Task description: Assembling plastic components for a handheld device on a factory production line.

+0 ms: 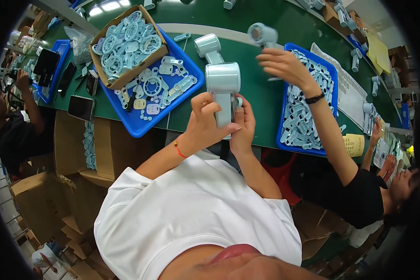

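Note:
A pale blue handheld fan (223, 79) with a thick round head stands upright between my hands, above the table's front edge. My right hand (243, 126) is wrapped round the right side of its handle, the thumb up by a small pale round part (238, 101). My left hand (201, 120) grips the handle from the left, its thumb pressed across the lower end and the index finger bent and raised. Just beyond lies a second fan (209, 49) of the same kind. The fingers behind the handle are partly hidden.
At left, a blue tray (137, 128) holds pale plastic parts and a cardboard box (108, 80) of rings. On the right, a co-worker's hand (284, 65) holds another fan (262, 35) above a blue tray (333, 88) of small parts. A phone (81, 108) lies by the left edge.

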Available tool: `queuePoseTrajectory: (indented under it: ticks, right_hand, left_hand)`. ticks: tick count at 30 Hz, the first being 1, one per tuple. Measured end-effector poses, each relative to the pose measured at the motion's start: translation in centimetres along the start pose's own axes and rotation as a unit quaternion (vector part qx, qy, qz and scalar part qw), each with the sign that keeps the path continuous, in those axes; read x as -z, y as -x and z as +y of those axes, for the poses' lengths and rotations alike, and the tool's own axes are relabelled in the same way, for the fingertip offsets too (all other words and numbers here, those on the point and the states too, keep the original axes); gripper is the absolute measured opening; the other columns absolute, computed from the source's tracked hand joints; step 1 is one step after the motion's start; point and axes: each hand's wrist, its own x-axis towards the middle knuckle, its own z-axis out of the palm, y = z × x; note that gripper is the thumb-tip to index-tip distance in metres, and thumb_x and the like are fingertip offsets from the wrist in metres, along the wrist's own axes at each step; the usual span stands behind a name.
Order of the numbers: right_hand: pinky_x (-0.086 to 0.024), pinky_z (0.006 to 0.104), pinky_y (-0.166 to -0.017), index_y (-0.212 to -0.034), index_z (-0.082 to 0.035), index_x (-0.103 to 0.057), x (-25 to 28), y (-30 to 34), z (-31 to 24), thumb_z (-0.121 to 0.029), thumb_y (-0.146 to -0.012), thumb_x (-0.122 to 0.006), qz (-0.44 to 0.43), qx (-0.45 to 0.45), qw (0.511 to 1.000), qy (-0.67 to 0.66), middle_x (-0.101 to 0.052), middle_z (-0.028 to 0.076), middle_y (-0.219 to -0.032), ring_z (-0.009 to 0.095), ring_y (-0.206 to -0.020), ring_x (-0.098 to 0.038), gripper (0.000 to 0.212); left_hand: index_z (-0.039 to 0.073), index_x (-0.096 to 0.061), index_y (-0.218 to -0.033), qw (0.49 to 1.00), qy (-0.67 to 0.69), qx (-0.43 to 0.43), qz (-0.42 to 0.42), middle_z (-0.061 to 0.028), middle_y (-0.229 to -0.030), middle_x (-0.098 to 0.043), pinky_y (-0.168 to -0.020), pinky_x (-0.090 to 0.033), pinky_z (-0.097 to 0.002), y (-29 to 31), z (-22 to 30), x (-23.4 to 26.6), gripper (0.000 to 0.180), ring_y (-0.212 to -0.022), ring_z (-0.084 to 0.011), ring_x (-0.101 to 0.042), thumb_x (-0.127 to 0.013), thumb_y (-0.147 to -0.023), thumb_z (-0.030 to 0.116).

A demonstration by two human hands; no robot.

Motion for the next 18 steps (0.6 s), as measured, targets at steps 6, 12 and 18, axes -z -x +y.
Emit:
queuePoseTrajectory:
  ticks: [6, 12, 18]
  right_hand:
    - [-0.046, 0.0281, -0.085, -0.120, 0.002, -0.048, -0.8, 0.6, -1.1, -0.007, -0.094, -0.046, 0.038, 0.138, 0.986, 0.081, -0.054, 0.013, -0.118, 0.016, -0.100, -0.055, 0.028]
    - [-0.050, 0.0247, -0.074, -0.112, 0.003, -0.057, 0.5, -0.2, -5.4, 0.004, -0.084, -0.059, -0.050, 0.032, 0.978, 0.200, -0.061, 0.008, -0.096, 0.013, -0.088, -0.060, 0.029]
    - [-0.052, 0.0243, -0.070, -0.111, 0.004, -0.061, 0.8, -0.2, -5.4, -0.001, -0.080, -0.067, -0.035, -0.015, 0.975, 0.221, -0.064, 0.012, -0.098, 0.014, -0.086, -0.062, 0.032]
  left_hand:
    - [0.003, -0.040, -0.118, 0.819, 0.456, 0.348, -0.008, -0.0096, -0.112, -0.050, -0.076, -0.049, -0.0263, -1.2, 1.0, 0.6, 0.066, -0.097, -0.0170, -0.055, -0.082, -0.068, 0.014]
    - [0.003, -0.043, -0.122, 0.761, 0.514, 0.389, -0.065, -0.0074, -0.102, -0.058, -0.069, -0.050, -0.0275, -1.3, -0.4, 2.0, 0.053, -0.087, -0.0135, -0.058, -0.068, -0.083, 0.027]
    - [0.003, -0.034, -0.131, 0.748, 0.509, 0.411, -0.113, -0.0089, -0.107, -0.054, -0.062, -0.052, -0.0264, -0.6, -0.3, 1.3, 0.069, -0.085, -0.0137, -0.059, -0.069, -0.081, 0.035]
